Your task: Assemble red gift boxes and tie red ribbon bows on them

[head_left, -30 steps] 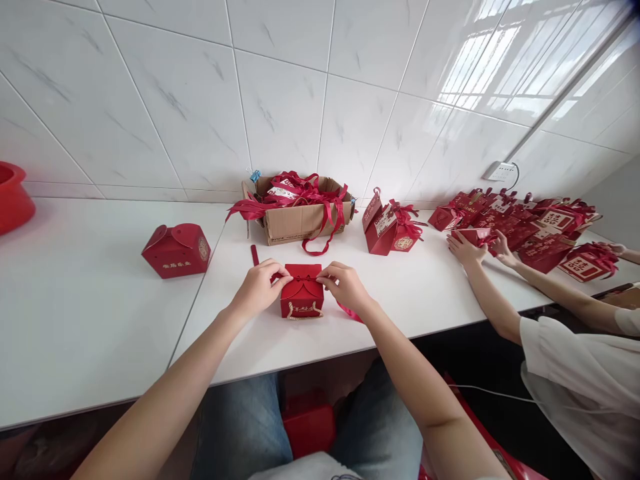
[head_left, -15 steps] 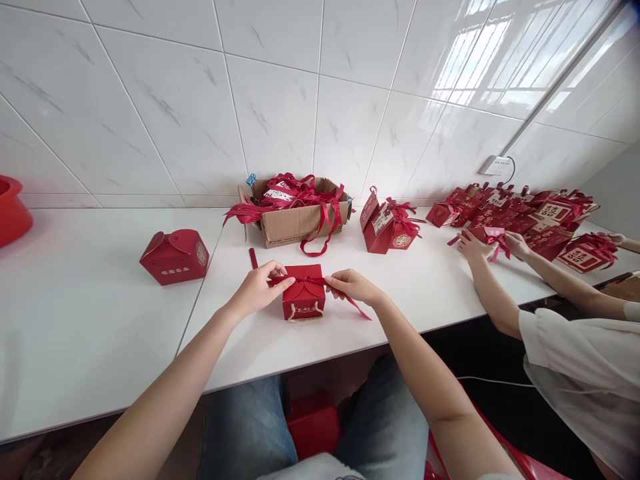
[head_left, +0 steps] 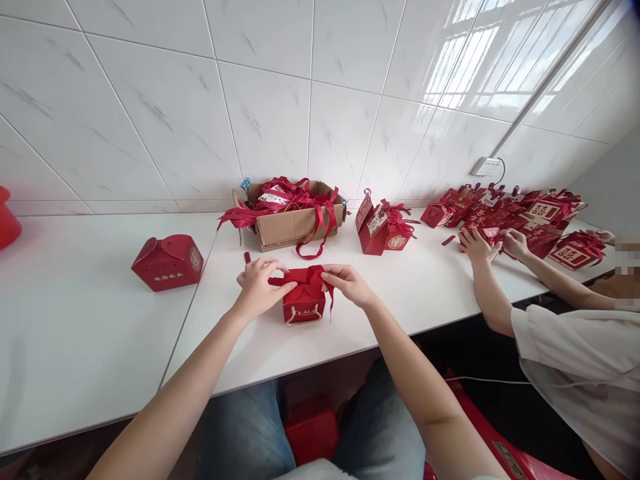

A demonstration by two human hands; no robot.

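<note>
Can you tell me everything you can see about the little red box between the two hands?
The little red box looks like folded card, with curved flaps closed on top, pale gold lettering in front and a twisted cream cord draped below that. It stands upright on the white table. A dark red ribbon lies across its top, pinched by the right hand; the left hand is beside it. Whether fingers touch the card is unclear.

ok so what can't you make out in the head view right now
All in the head view:
Ribbon on the small box: knot too small to judge its tightness.
Cardboard box: its floor, hidden by heaped ribbons.
Co-worker's box: mostly hidden by the co-worker's hand.
Red tub: cut off by the left edge.
</note>
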